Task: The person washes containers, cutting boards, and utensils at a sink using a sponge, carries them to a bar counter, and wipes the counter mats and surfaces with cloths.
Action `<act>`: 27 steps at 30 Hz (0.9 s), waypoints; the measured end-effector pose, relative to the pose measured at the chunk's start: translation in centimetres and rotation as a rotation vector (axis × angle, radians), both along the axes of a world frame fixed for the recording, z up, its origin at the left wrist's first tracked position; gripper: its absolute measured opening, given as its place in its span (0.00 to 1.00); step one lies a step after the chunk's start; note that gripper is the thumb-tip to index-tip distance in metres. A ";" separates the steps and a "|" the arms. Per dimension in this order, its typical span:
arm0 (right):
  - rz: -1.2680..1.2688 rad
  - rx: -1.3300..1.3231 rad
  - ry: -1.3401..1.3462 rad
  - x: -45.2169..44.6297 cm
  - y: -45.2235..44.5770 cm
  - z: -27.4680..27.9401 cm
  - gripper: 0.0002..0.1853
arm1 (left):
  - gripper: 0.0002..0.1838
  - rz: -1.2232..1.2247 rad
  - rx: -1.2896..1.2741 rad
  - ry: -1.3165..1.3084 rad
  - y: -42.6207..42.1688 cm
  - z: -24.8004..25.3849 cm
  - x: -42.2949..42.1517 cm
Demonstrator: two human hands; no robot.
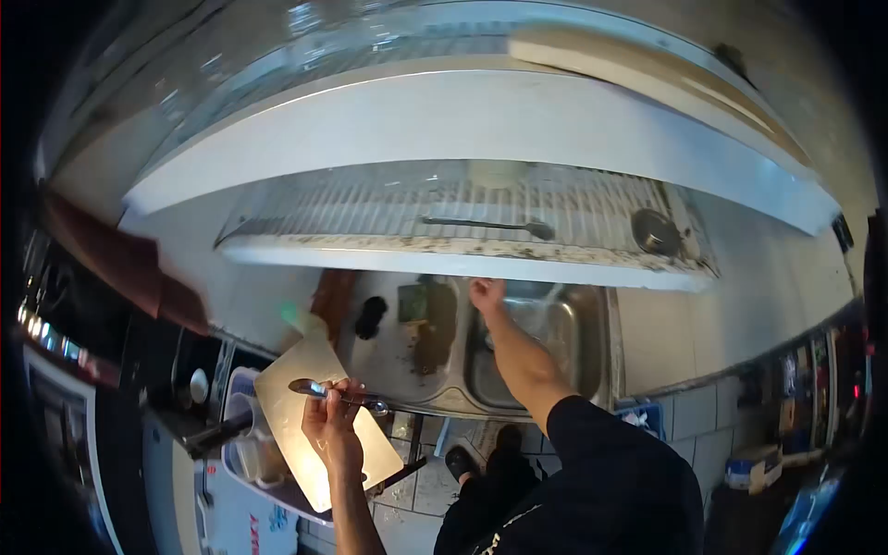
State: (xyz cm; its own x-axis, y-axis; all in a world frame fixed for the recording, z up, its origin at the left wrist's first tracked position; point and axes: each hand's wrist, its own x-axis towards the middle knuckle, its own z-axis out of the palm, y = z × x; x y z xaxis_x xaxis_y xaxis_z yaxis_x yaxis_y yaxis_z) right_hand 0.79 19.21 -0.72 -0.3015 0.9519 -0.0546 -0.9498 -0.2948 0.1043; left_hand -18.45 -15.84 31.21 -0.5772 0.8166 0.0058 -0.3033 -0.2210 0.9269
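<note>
My left hand (333,421) is closed around a metal spoon (308,387), its bowl pointing left. Another rounded shiny end sticks out on the right of the fingers; whether it belongs to a second utensil I cannot tell. Below this hand is a pale, flat board-like panel (291,439), tilted over the counter's front edge. My right hand (486,293) reaches across the metal sink (592,356) to its back edge, under the shelf. Its fingers are curled, and what they hold, if anything, is hidden. Shiny streaks, perhaps water, show in the basin.
Over the sink hangs a slatted rack (370,208) with a dark long-handled utensil (486,223) and a black round vessel (655,231). A dark brush-like object (370,316) and a green pad (413,302) lie left of the basin. A plastic tub (242,453) stands lower left.
</note>
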 end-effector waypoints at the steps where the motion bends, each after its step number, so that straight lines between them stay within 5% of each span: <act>1: -0.008 0.062 -0.298 0.2 0.3 -0.1 0.17 | 0.09 -0.013 -0.018 -0.051 0.1 -0.4 0.9; 3: -0.165 0.259 -1.586 1.8 0.1 0.0 0.21 | 0.10 -0.067 -0.055 -0.117 0.5 -1.5 2.8; 4: -0.271 0.246 -1.965 2.5 -0.7 0.1 0.24 | 0.10 -0.110 -0.074 -0.130 0.7 -2.1 3.8; 7: -0.553 0.165 -2.366 2.3 -1.3 2.1 0.31 | 0.11 -0.182 -0.053 -0.173 1.9 -2.7 6.9; 10: -0.286 0.186 -2.383 1.8 -3.7 9.0 0.32 | 0.11 -0.289 -0.054 -0.167 2.7 -3.9 8.2; 11: -0.593 0.091 -2.364 0.4 -4.0 8.6 0.31 | 0.11 -0.307 -0.050 -0.160 3.0 -4.6 8.4; 12: 0.052 0.152 -2.406 1.3 -3.1 9.7 0.35 | 0.11 -0.325 -0.046 -0.154 3.2 -5.3 8.5; 17: -0.063 0.060 -2.177 0.2 -1.7 7.1 0.35 | 0.09 -0.246 -0.067 -0.115 3.1 -6.2 8.2; 23: 0.121 0.154 -1.223 2.6 -0.4 1.5 0.39 | 0.08 -0.286 -0.030 -0.144 2.4 -8.1 6.6; 24: 0.232 0.124 -1.238 2.8 -1.5 1.4 0.39 | 0.08 -0.292 -0.032 -0.139 2.7 -8.1 6.7; 26: 0.572 0.105 -1.786 3.1 -6.3 5.2 0.37 | 0.07 -0.315 -0.035 -0.132 3.3 -8.1 7.3; 27: 0.549 0.114 -1.592 4.0 -9.7 7.6 0.38 | 0.06 -0.311 -0.031 -0.147 3.7 -8.0 7.9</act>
